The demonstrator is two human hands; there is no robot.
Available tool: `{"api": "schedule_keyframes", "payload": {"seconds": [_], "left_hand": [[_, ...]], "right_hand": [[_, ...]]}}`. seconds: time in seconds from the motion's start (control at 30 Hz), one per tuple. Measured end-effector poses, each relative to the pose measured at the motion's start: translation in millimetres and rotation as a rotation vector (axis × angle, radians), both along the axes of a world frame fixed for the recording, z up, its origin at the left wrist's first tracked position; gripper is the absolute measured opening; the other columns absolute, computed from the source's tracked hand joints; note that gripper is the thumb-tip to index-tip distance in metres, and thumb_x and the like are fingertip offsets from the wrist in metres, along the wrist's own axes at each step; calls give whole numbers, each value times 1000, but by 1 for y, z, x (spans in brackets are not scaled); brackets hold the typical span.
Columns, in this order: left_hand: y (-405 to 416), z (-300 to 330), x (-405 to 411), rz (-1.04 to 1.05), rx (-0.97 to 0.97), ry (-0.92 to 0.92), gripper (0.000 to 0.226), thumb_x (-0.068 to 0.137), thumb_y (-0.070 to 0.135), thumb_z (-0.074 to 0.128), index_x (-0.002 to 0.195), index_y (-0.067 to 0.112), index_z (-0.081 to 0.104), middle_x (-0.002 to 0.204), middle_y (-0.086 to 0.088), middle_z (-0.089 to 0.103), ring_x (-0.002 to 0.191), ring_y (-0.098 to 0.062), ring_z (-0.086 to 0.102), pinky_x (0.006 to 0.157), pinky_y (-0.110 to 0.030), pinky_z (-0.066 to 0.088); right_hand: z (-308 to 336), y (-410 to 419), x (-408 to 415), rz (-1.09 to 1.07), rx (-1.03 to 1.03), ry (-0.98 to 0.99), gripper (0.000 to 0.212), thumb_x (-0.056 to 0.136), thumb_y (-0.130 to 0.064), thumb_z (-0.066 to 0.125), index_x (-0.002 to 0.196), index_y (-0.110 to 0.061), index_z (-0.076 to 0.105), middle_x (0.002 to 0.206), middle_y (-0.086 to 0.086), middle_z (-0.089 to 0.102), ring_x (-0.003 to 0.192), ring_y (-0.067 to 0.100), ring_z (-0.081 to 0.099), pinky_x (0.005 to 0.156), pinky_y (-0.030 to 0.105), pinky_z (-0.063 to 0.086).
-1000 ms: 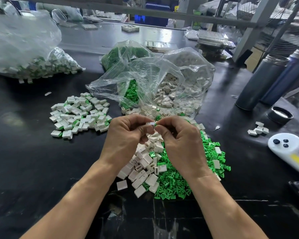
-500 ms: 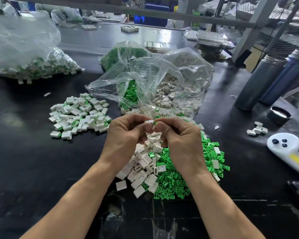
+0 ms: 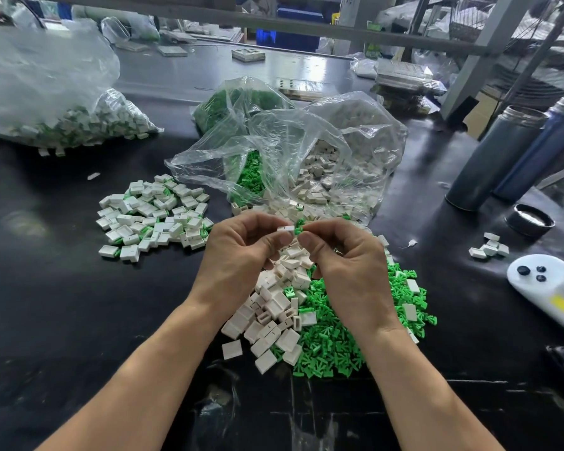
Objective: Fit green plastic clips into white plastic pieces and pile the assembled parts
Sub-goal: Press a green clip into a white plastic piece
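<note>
I have my left hand (image 3: pixel 241 252) pinched shut on a white piece (image 3: pixel 285 228) and my right hand (image 3: pixel 342 255) pinched on a green clip (image 3: pixel 298 224), the two meeting end to end just above the loose heap (image 3: pixel 306 307) of whites and greens. If I push the clip in crooked, I judge it may jam or spring free and drop into that heap. The finished pile (image 3: pixel 153 216) lies left of the heap on the table (image 3: pixel 46 304), well apart.

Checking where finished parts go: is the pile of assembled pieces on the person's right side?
No, the assembled pile lies on the black table beside the left hand.
</note>
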State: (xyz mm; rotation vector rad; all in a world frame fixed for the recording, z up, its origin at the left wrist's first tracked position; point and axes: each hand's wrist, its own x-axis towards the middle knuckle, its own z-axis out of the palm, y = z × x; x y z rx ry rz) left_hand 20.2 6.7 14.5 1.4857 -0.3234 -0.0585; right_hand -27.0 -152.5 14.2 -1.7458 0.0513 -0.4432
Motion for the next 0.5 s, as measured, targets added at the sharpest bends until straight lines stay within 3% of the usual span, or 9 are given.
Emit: {"api": "schedule_keyframes", "payload": {"seconds": [0.13, 0.33, 0.4, 0.5], "left_hand": [[-4, -1, -2, 19, 36, -7, 9, 88, 2, 76, 92, 10, 77, 72, 0, 73, 64, -11, 61, 60, -23, 53], [-3, -1, -1, 11, 8, 17, 8, 88, 5, 76, 92, 13, 77, 76, 0, 74, 67, -11, 62, 61, -25, 54], [-4, 0, -2, -10, -26, 16, 8, 86, 11, 78, 94, 13, 77, 81, 1, 75, 70, -8, 64, 63, -23, 54], [-7, 2, -4, -31, -84, 14, 16, 80, 18, 79, 95, 11, 76, 92, -5, 76, 81, -9, 69, 72, -21, 55]], "right_hand": [[0, 1, -1, 2, -37, 15, 11, 91, -14, 80, 91, -25, 78, 84, -9, 76, 76, 8, 69, 69, 33, 58], [4, 0, -1, 35, 86, 32, 18, 92, -9, 76, 84, -25, 80, 79, 3, 76, 66, 13, 63, 59, 28, 54], [8, 0, -1, 55, 171, 46, 13, 98, -19, 71, 89, -14, 78, 80, 10, 75, 63, 16, 60, 54, 30, 52], [12, 4, -2, 52, 232, 102, 45, 103, -46, 55, 89, -9, 76, 78, 11, 74, 60, 17, 58, 49, 29, 48]]}}
